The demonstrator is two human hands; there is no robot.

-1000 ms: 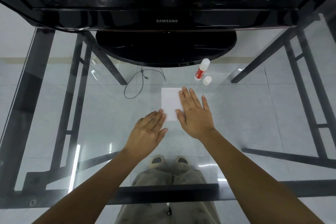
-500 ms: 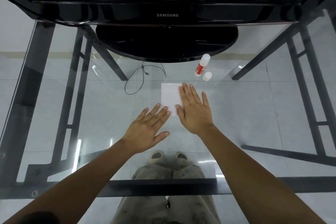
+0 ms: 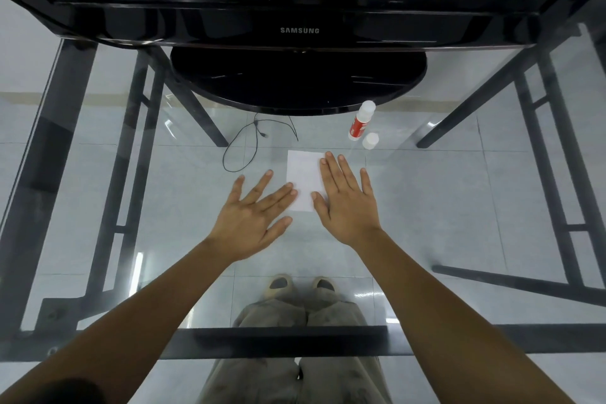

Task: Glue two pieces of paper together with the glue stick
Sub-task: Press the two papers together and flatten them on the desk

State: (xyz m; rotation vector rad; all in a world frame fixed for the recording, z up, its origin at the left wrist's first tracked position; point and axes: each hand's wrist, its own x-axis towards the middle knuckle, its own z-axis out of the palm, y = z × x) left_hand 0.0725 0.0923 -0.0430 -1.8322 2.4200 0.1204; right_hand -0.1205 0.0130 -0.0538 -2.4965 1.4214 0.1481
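A glass table [image 3: 459, 207] is carrying a black Samsung monitor [image 3: 295, 26] at its far side, its round base [image 3: 298, 82] standing just beyond the work area. The left hand [image 3: 252, 220] is lying open with fingers spread, its fingertips touching the left edge of the white paper [image 3: 303, 174]. The right hand [image 3: 347, 203] is resting flat and open on the paper's right part. The glue stick [image 3: 360, 121] is standing uncapped at the far right of the paper, and its white cap [image 3: 370, 140] is sitting just beside it.
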